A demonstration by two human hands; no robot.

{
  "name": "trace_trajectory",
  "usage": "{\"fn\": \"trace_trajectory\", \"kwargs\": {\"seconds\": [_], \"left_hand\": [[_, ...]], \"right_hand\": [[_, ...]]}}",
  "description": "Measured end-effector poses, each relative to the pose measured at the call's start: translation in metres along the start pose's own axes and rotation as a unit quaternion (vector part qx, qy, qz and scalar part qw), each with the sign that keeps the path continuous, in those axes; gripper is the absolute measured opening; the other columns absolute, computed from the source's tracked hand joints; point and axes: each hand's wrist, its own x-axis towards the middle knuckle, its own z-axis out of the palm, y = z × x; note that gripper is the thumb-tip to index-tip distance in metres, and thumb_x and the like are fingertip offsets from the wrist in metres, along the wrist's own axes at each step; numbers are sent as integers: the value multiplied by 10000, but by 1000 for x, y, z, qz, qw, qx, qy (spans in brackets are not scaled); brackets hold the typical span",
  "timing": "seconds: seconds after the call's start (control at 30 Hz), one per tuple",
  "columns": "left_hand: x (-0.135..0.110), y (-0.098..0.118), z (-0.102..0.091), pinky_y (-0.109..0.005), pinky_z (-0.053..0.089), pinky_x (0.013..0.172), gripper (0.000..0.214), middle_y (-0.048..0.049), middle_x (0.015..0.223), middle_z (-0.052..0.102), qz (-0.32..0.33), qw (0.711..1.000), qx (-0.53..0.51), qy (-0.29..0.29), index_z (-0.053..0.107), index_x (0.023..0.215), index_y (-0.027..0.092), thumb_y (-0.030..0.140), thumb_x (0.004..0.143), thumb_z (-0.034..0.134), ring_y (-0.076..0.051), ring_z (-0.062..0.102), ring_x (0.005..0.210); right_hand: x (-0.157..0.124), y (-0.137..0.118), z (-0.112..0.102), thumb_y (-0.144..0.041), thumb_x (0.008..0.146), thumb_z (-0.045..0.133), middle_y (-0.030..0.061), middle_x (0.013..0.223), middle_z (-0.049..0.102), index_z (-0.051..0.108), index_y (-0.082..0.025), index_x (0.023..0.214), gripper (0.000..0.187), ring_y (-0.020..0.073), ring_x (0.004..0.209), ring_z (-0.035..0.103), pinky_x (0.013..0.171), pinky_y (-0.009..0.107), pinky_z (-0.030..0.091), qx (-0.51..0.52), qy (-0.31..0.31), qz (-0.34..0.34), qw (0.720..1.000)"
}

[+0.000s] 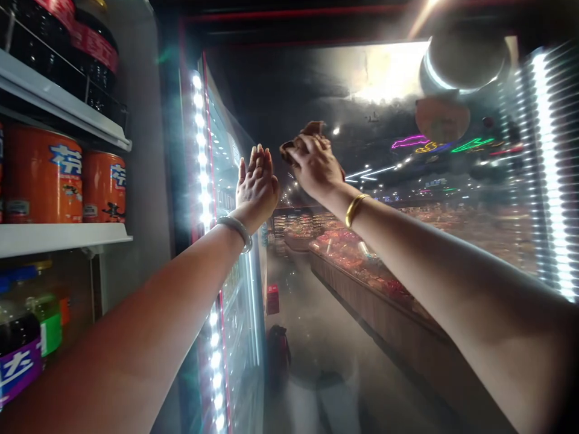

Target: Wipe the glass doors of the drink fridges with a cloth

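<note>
A brown cloth (289, 152) is bunched under my right hand (315, 164), which presses it against the upper part of the glass door (298, 337). A gold bangle (356, 210) circles that wrist. To the left, my left hand (257, 181) is raised with its fingers stretched out and holds nothing. It lies near the door's lit left side; whether the palm touches the glass I cannot tell. The left wrist wears a pale grey-green bangle (235, 232).
Shelves at the left hold orange cans (43, 175), dark bottles with red labels (94, 45) and a bottle with a purple label (20, 364). LED strips (203, 163) line the door's sides. Through the glass show an aisle and a long display counter (362, 295).
</note>
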Motion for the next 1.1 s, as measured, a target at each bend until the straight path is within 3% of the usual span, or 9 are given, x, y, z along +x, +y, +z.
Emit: {"fn": "trace_trajectory", "kwargs": {"seconds": [0.1, 0.23, 0.37, 0.5, 0.6, 0.7, 0.8, 0.93, 1.1], "left_hand": [[-5, -7, 3, -390, -17, 1353, 679, -34, 1761, 140, -25, 1000, 0, 2, 147, 1684, 176, 317, 1027, 243, -175, 57, 1642], [-15, -20, 1, -380, -28, 1351, 690, -55, 1765, 101, -1, 1000, 8, 1, 139, 1681, 142, 301, 1019, 254, -176, 37, 1641], [-13, -29, -7, -399, -12, 1356, 700, -46, 1767, 89, -4, 1000, 10, 4, 132, 1682, 157, 291, 1010, 273, -187, 32, 1641], [-17, -31, -5, -413, 4, 1362, 687, -38, 1762, 116, -9, 1000, 4, 13, 149, 1682, 184, 294, 1016, 277, -195, 49, 1642], [-36, -29, 1, -434, -5, 1362, 670, -70, 1758, 121, -22, 1000, 3, 6, 166, 1675, 154, 297, 1029, 273, -205, 44, 1642], [-59, -24, 7, -415, -25, 1357, 656, -95, 1755, 118, 2, 1000, 3, 3, 181, 1667, 127, 297, 1041, 280, -194, 32, 1641], [-72, -17, 12, -409, -18, 1357, 652, -100, 1753, 137, 21, 1000, -10, 3, 191, 1663, 119, 275, 1037, 285, -187, 44, 1640], [-86, -8, 24, -465, -8, 1358, 666, -122, 1746, 163, 10, 998, -55, 17, 235, 1654, 104, 253, 1013, 337, -233, 83, 1640], [-120, -8, 35, -532, 18, 1351, 651, -111, 1740, 193, 5, 996, -87, 23, 250, 1657, 155, 262, 1024, 361, -249, 103, 1638]], "right_hand": [[-15, -26, 8, -291, 1024, 457, 34, 1626, 453, 475, -328, 1555, 533, 343, 1554, 334, 1335, 586, 264, 8, -19, -64, 998], [-44, -11, 0, -324, 1022, 469, 10, 1609, 474, 563, -347, 1482, 469, 325, 1531, 375, 1337, 584, 263, -1, -14, -106, 994], [-25, -4, 3, -289, 987, 523, 41, 1581, 498, 631, -324, 1415, 442, 371, 1516, 382, 1315, 654, 243, 0, 22, -40, 999], [-10, -36, 18, -342, 1011, 507, 5, 1594, 489, 542, -389, 1496, 489, 383, 1531, 353, 1291, 679, 262, 18, 27, -41, 999], [-37, -46, 18, -363, 1031, 475, -16, 1595, 494, 481, -426, 1535, 508, 354, 1531, 364, 1304, 648, 267, 10, -5, -104, 995], [-64, -30, 6, -329, 1031, 475, -12, 1596, 493, 549, -397, 1490, 470, 317, 1525, 385, 1325, 588, 272, -2, -37, -140, 989], [-66, -15, 1, -326, 1018, 506, -1, 1576, 510, 645, -360, 1397, 405, 335, 1506, 410, 1318, 595, 284, 6, -15, -84, 996], [-68, -30, 14, -335, 1007, 534, 39, 1568, 520, 643, -303, 1401, 410, 356, 1516, 387, 1307, 648, 262, 48, 27, -18, 998], [-120, -30, 11, -319, 1031, 513, 14, 1587, 511, 624, -343, 1407, 393, 299, 1529, 394, 1322, 589, 278, 54, -30, -124, 990]]}}
